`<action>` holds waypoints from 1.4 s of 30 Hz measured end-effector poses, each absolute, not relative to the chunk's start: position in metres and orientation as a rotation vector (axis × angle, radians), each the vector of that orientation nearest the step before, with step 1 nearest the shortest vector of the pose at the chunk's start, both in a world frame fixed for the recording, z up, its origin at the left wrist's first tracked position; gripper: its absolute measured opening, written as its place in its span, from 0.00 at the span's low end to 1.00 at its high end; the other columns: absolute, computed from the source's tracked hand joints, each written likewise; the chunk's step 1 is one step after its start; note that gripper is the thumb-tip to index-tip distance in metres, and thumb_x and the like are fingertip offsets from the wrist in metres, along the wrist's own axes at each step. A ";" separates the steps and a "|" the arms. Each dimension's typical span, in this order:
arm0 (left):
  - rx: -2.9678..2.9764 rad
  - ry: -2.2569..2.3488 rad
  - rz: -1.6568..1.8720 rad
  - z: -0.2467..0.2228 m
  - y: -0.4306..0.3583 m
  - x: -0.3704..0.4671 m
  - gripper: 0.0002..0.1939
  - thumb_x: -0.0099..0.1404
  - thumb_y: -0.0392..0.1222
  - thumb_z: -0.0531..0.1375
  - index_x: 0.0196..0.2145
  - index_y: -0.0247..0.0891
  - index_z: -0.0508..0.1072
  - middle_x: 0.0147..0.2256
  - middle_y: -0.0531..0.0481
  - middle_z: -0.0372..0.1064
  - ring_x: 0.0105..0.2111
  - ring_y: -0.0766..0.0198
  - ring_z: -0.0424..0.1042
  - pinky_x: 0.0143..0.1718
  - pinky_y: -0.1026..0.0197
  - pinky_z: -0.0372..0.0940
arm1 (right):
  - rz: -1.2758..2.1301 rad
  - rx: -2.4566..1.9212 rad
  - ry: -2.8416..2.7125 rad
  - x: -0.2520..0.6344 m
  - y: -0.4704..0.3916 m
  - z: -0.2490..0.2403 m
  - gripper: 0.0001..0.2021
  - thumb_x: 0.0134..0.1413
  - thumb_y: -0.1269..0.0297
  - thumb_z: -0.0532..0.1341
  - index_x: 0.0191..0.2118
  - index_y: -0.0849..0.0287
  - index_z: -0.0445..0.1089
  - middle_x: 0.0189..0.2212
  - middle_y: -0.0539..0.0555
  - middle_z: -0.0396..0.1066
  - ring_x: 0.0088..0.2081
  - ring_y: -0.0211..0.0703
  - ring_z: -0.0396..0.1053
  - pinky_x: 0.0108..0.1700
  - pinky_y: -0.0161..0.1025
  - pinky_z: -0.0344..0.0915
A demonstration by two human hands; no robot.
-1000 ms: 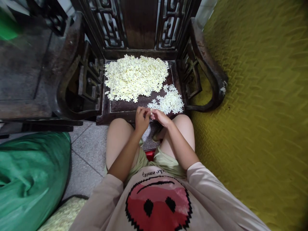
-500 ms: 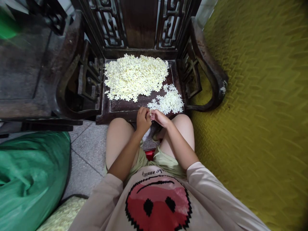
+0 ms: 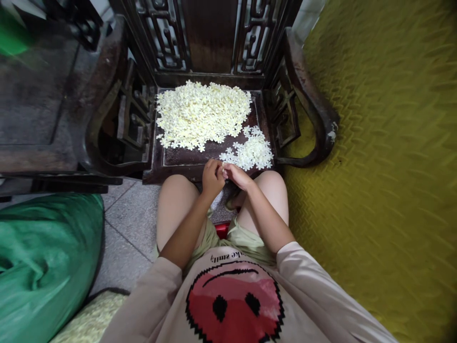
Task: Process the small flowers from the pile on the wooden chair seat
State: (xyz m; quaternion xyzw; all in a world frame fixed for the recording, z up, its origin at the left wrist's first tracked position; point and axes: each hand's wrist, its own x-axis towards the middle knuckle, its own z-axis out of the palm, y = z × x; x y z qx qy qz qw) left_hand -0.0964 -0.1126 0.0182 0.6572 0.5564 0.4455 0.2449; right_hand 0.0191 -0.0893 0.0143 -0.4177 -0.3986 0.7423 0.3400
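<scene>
My left hand (image 3: 213, 177) and my right hand (image 3: 237, 176) meet over the front edge of the chair seat (image 3: 182, 170). Both have bent fingers pressed together around something small and pale, possibly a flower, too small to make out. Behind them a large heap of cream-white flowers (image 3: 203, 114) covers much of the seat. A smaller pile of whiter flowers (image 3: 253, 150) lies at the seat's front right, just beyond my right hand.
Curved armrests (image 3: 93, 138) flank the seat, the right armrest (image 3: 321, 124) beside a yellow patterned surface (image 3: 378, 181). A dark table (image 3: 32, 105) stands left. Below it lie a green bag (image 3: 50, 257) and a sack of pale pieces (image 3: 94, 319). Something red (image 3: 222, 230) shows between my legs.
The view has shifted very slightly. Both hands stay together in the same place, with no clear change in their grip.
</scene>
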 end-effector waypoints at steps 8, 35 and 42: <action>1.790 1.509 1.213 0.020 -0.113 -0.096 0.07 0.62 0.37 0.48 0.27 0.39 0.60 0.29 0.48 0.61 0.33 0.61 0.62 0.36 0.59 0.58 | 1.934 -1.025 -1.024 0.018 -0.089 0.012 0.06 0.45 0.66 0.51 0.24 0.61 0.61 0.20 0.47 0.54 0.22 0.31 0.50 0.27 0.31 0.50; 1.489 1.396 1.263 0.013 -0.112 -0.093 0.07 0.62 0.39 0.48 0.26 0.39 0.57 0.26 0.52 0.57 0.29 0.65 0.59 0.32 0.63 0.56 | 2.054 -1.002 -0.788 0.015 -0.090 0.021 0.04 0.43 0.71 0.51 0.22 0.62 0.60 0.21 0.48 0.57 0.24 0.31 0.53 0.26 0.29 0.50; 1.462 1.404 1.244 0.014 -0.113 -0.094 0.06 0.60 0.38 0.49 0.26 0.39 0.58 0.25 0.52 0.58 0.29 0.65 0.60 0.32 0.63 0.56 | 2.038 -0.997 -0.846 0.014 -0.089 0.021 0.05 0.43 0.71 0.50 0.22 0.61 0.61 0.19 0.47 0.54 0.22 0.31 0.50 0.25 0.30 0.50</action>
